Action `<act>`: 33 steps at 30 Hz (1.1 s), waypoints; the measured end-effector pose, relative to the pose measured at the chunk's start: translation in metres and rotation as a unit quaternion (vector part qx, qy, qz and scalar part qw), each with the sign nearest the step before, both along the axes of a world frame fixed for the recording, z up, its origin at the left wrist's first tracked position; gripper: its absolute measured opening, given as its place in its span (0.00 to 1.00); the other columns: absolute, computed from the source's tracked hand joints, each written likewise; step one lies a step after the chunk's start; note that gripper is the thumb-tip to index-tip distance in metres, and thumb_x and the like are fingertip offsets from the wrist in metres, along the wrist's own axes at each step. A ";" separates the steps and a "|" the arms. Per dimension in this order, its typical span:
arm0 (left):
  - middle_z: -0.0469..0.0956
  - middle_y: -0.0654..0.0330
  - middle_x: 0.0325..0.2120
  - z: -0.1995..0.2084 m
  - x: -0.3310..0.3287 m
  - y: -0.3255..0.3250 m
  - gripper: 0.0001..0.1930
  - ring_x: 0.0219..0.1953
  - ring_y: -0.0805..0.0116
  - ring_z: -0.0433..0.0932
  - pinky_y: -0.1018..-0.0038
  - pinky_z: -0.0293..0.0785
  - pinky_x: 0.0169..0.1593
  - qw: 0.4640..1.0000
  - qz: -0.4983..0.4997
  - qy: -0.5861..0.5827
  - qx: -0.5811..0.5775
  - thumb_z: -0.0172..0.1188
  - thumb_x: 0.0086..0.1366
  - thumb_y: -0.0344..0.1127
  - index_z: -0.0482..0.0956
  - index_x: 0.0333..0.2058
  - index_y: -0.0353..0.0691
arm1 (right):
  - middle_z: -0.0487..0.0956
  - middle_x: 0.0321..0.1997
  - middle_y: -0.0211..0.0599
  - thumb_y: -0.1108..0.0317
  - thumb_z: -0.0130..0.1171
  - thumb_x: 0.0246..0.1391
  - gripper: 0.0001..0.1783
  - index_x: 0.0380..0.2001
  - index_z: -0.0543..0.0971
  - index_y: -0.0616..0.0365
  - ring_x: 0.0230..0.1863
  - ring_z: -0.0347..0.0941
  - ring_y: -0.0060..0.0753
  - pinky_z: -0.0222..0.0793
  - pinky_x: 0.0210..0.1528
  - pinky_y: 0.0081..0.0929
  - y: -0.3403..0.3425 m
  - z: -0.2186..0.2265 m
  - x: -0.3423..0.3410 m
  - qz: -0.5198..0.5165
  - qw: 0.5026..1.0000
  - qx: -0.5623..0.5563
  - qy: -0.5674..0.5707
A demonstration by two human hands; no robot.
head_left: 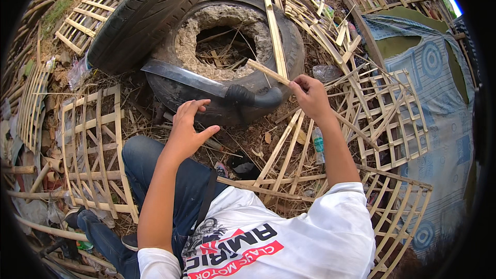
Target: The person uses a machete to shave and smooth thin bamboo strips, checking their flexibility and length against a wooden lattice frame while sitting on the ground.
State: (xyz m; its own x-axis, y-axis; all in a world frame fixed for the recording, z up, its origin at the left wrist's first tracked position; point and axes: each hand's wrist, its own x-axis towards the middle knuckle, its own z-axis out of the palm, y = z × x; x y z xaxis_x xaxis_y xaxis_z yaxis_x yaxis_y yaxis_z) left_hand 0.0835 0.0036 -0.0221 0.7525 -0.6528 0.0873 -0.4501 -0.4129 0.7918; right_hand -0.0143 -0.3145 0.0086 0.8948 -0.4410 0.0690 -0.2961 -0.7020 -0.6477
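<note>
My right hand [311, 95] is closed around a thin bamboo strip [267, 71], whose far end points over the tyre toward the left. Empty, with thumb and fingers spread, my left hand [190, 125] hovers just in front of the tyre's near side. A large knife [183, 78] with a broad blade and a dark, curved handle lies across the near rim of the tyre [295, 36], between my two hands. Inside the tyre is a rough, pale ring of hardened material [188, 36] around a hole with bamboo scraps. Another bamboo strip [275, 33] leans over the tyre's right side.
A second tyre [150, 15] stands tilted at the back left. Woven bamboo lattice panels [98, 147] lie left and right, with loose strips [330, 46] piled at the far right. A plastic bottle [318, 144] rests near my right forearm. Blue patterned cloth [439, 124] hangs at the right.
</note>
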 end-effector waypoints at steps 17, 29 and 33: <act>0.74 0.52 0.40 0.079 -0.047 -0.099 0.42 0.43 0.54 0.73 0.65 0.67 0.49 0.937 -0.261 -0.173 0.156 0.66 0.50 0.50 0.61 0.61 0.37 | 0.78 0.27 0.46 0.68 0.63 0.42 0.17 0.37 0.73 0.61 0.30 0.75 0.53 0.71 0.32 0.42 0.074 0.020 -0.046 0.190 0.980 -0.056 0.018; 0.72 0.47 0.17 0.052 -0.022 -0.081 0.33 0.25 0.45 0.75 0.60 0.69 0.31 0.944 -0.191 -0.209 0.169 0.65 0.45 0.65 0.70 0.23 0.34 | 0.75 0.34 0.41 0.61 0.71 0.41 0.27 0.45 0.74 0.59 0.41 0.73 0.41 0.67 0.45 0.35 0.054 0.116 -0.131 0.096 0.950 -0.281 -0.102; 0.70 0.43 0.16 0.070 0.002 -0.066 0.33 0.24 0.41 0.71 0.57 0.65 0.29 0.962 -0.141 -0.206 0.108 0.61 0.51 0.63 0.70 0.20 0.31 | 0.66 0.17 0.34 0.72 0.59 0.47 0.10 0.32 0.69 0.57 0.19 0.60 0.27 0.59 0.24 0.25 0.072 0.135 -0.184 -0.076 0.859 -0.178 -0.474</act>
State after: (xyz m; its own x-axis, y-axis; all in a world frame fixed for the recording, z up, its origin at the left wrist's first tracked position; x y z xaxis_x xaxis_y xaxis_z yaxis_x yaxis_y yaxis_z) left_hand 0.0850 -0.0625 0.0477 0.4736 -0.8623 0.1791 -0.8254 -0.3637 0.4317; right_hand -0.1985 -0.2427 0.1440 0.2948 -0.3479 0.8900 0.1397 -0.9057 -0.4003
